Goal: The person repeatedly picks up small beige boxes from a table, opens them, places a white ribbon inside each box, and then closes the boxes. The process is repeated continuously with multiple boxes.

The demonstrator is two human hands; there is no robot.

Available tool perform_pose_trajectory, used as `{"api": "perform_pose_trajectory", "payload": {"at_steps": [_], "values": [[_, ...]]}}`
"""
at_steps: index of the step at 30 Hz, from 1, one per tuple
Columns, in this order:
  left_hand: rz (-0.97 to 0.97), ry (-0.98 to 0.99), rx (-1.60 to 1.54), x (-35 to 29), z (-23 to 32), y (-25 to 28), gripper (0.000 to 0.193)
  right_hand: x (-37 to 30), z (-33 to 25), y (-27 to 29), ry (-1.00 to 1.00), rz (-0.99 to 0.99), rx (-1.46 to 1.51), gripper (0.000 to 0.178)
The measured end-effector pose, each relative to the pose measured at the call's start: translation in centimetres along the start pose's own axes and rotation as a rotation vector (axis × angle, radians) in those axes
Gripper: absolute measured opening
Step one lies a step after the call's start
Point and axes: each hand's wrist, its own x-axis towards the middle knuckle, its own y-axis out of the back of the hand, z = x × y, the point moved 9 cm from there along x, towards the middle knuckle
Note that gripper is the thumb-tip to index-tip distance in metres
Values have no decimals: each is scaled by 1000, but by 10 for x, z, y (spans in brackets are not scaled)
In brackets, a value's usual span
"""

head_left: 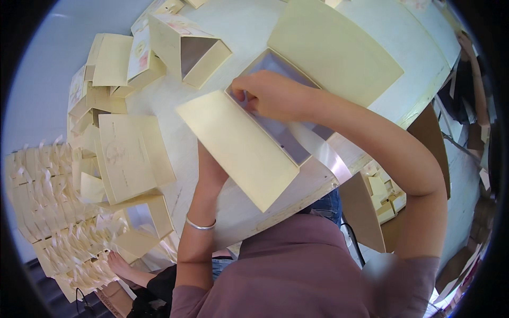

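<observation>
A cream gift box (307,164) stands open on the table, with one wide panel spread to its far right and another toward its near left. The inside looks bluish grey. My right hand (273,95) reaches in at the box's far left end, fingers curled closed; what they pinch, if anything, is hidden. From beneath that wrist a shiny white ribbon (323,151) trails over the box's near edge. My left hand (209,167) is behind the near-left panel, its fingers out of sight. A silver bangle (200,225) circles the left wrist.
More cream boxes (135,153) crowd the white table's (212,100) left side, some with floral print. Beyond them lie rows of pieces with white ribbons (42,185). A cardboard carton (363,206) with cream pieces stands at right. Another person's hand (117,265) shows lower left.
</observation>
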Motion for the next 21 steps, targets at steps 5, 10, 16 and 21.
{"api": "perform_pose_trajectory", "payload": {"at_steps": [5, 10, 16, 21], "values": [[-46, -80, -217, 6, 11, -12, 28, -1, -3, 0, 28, -21, 9, 15], [-96, -162, -249, 18, 5, -12, 27, -26, -5, 0, -224, -120, 73, 44], [-129, 75, -632, 31, -16, -6, 28, -116, -46, 82, -107, 194, 1223, 51], [-147, 265, -770, 34, -13, -6, 31, -265, -103, 229, 847, 607, 1205, 62]]}}
